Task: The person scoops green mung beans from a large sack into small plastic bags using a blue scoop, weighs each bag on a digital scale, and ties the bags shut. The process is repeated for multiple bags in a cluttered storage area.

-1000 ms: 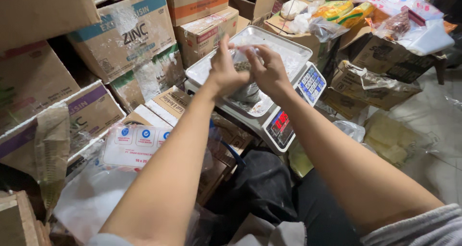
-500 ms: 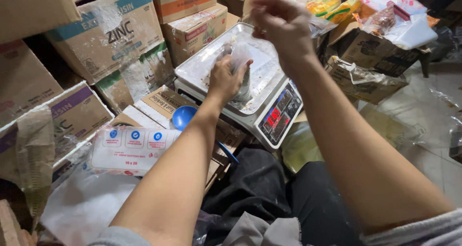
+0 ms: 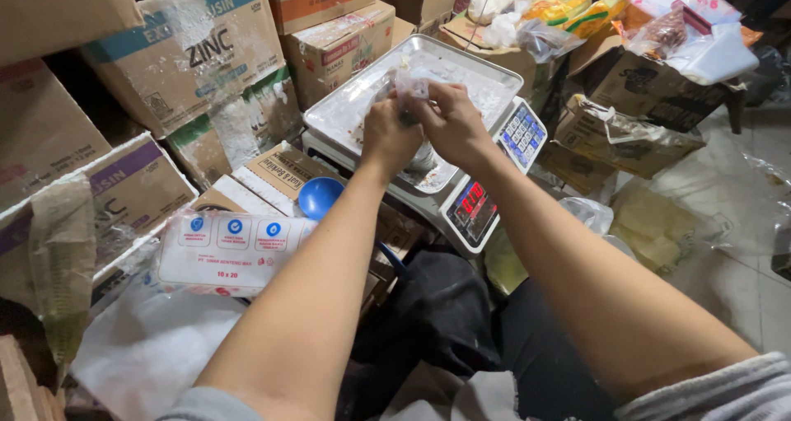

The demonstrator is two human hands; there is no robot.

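Observation:
A small clear plastic bag (image 3: 409, 86) with dark contents is held over the metal tray (image 3: 486, 83) of a digital scale (image 3: 474, 207). My left hand (image 3: 387, 137) grips the bag's lower left side. My right hand (image 3: 449, 124) pinches its top from the right. Both hands touch each other above the tray, and the bag's lower part is hidden behind them. The scale shows a red lit display and a blue keypad (image 3: 521, 134).
Cardboard boxes (image 3: 189, 50) are stacked at the left and back. A blue scoop (image 3: 320, 197) and a white pack of bags (image 3: 231, 252) lie left of the scale. Plastic bags of goods (image 3: 568, 13) and open cartons (image 3: 634, 124) crowd the right.
My right hand, lifted high half a second ago, has come back down to join my left hand on the bag over the tray.

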